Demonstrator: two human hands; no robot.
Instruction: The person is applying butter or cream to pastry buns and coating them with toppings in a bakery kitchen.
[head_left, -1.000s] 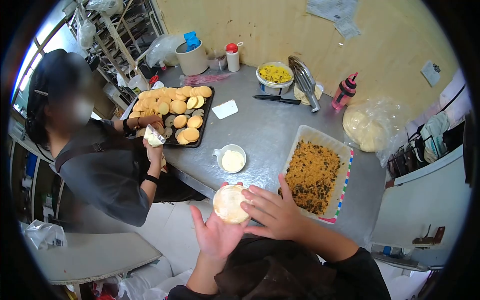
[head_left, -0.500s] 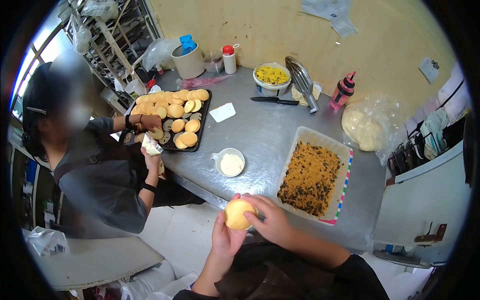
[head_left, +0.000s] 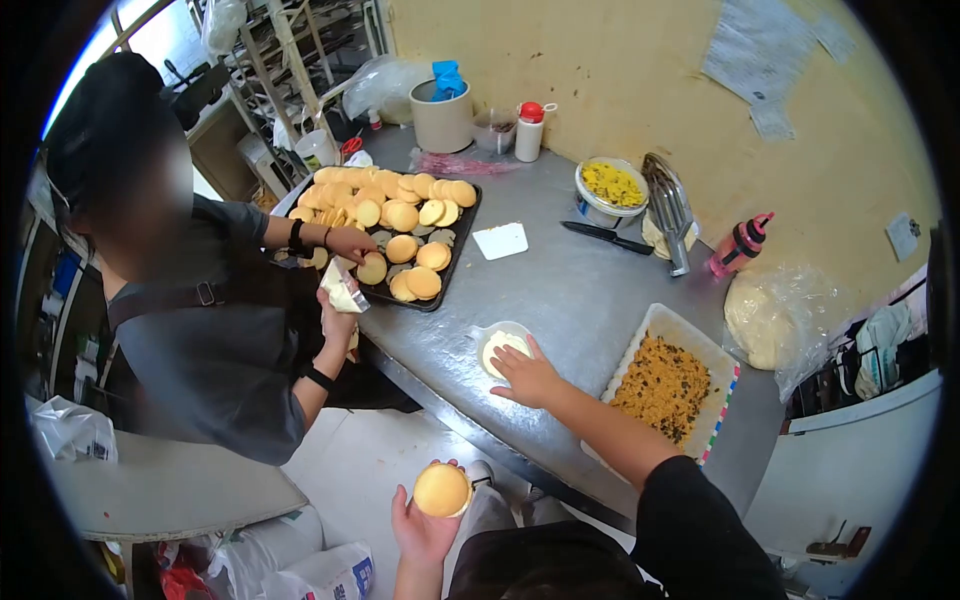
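Golden cake (head_left: 441, 490) sits on left hand (head_left: 428, 534), fingers cupped under it, short of the worktop (head_left: 570, 285). Right hand (head_left: 529, 377) has left the cake, fingers spread over cream (head_left: 501, 343) in white bowl (head_left: 514, 326); work shifts there.

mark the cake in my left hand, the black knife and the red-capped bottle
Held cake (head_left: 441, 489), head view: upward face
Black knife (head_left: 607, 237), head view: where blade meets handle
Red-capped bottle (head_left: 529, 137), head view: white body
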